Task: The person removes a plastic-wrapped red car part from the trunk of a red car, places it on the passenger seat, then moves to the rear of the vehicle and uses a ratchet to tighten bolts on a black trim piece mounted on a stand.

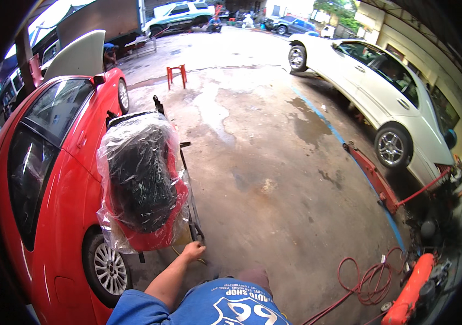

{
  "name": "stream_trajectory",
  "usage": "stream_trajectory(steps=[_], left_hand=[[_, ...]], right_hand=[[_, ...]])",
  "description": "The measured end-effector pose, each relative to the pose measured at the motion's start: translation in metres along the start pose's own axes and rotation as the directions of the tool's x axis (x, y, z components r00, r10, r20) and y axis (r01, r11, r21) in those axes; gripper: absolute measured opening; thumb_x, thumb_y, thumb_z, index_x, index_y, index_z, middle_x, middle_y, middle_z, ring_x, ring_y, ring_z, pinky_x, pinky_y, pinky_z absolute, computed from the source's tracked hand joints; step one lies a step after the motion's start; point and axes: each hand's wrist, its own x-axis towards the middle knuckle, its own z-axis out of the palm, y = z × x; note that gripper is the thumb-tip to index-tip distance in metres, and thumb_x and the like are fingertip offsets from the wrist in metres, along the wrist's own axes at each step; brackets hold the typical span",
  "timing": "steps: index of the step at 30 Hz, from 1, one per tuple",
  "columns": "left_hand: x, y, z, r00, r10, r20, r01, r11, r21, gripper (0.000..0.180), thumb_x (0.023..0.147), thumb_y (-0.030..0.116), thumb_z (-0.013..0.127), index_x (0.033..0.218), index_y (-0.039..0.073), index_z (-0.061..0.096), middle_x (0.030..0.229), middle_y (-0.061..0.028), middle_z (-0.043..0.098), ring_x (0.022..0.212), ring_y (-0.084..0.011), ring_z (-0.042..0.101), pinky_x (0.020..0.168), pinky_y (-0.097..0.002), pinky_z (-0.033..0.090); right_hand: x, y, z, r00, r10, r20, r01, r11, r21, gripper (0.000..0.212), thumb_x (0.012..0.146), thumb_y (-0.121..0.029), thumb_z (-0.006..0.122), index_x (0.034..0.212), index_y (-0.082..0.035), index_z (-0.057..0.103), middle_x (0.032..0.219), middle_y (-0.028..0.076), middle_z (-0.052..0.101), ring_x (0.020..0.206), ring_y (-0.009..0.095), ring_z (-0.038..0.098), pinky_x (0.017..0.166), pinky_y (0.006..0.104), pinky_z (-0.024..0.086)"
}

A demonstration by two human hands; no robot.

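My left hand (193, 251) is closed at the near right corner of a black metal frame (194, 211). What the fingers hold, if anything, is hidden. A thin yellow cord or strip shows just under the hand. On the frame rests a large rounded red piece with a dark middle (143, 184), loosely covered in clear plastic film (106, 216). It stands close beside a red car (68, 216) on my left. My right hand is out of sight; only my blue shirt (225, 303) shows at the lower edge.
A white car (361, 81) stands at right, with a red floor jack (372, 179) beside it. Coiled red hose (369, 281) and an orange tank (412, 290) lie at lower right. A red stool (176, 77) stands farther off on wet-patched concrete (263, 162).
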Motion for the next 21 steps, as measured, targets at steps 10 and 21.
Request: stream_trajectory(steps=[10,21], left_hand=[[0.14,0.021,-0.016,0.702,-0.496,0.511,0.618,0.781,-0.091,0.064,0.096,0.047,0.063,0.139,-0.001,0.058,0.131,-0.0218,0.067,0.118,-0.0325,0.066,0.101,-0.0443,0.052],[0.129,0.047,0.023,0.481,-0.618,0.622,0.819,0.062,-0.571,0.073,0.098,0.054,0.06,0.146,0.001,0.052,0.138,-0.022,0.063,0.124,-0.0339,0.062,0.107,-0.047,0.049]], right_hand=[[0.109,-0.329,0.003,1.0,-0.022,-0.019,0.019,0.987,-0.157,0.036,0.096,-0.032,0.062,0.122,-0.008,0.061,0.101,0.013,0.069,0.08,0.029,0.065,0.061,0.044,0.048],[0.182,-0.932,0.162,0.814,-0.546,0.197,0.57,0.688,-0.449,0.041,0.1,-0.027,0.062,0.138,-0.012,0.058,0.104,0.005,0.07,0.076,0.018,0.07,0.053,0.0298,0.047]])
